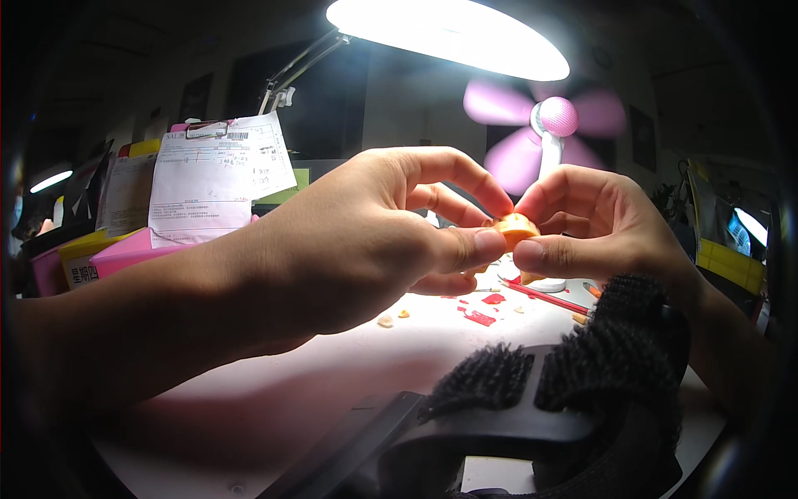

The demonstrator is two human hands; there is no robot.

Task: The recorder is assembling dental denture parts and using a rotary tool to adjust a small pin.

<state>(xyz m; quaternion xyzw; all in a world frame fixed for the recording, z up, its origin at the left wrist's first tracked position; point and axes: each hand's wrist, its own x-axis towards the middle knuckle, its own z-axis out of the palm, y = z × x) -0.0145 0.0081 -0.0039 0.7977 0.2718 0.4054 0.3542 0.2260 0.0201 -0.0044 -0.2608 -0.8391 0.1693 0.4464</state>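
Observation:
Between my two hands is a small orange-yellow piece with a ridged upper edge, perhaps a dental model [517,228]. My left hand [366,224] pinches its left side with thumb and fingertips. On its other side, the thumb and fingers of my right hand [603,218] close on it. Fingertips cover much of the piece, so its full shape is hidden. It is held up above the lit table [349,358]. Beneath lie red scraps [480,318], small pale bits [386,321] and a red pencil-like stick [549,297].
A bright lamp [449,37] hangs overhead. Behind my right hand spins a pink fan [559,116]. At the left, clipped papers [199,187] lean on pink and yellow boxes [133,258]. A black frame with bristly pads [490,382] fills the near right. Yellow bins [731,266] stand far right.

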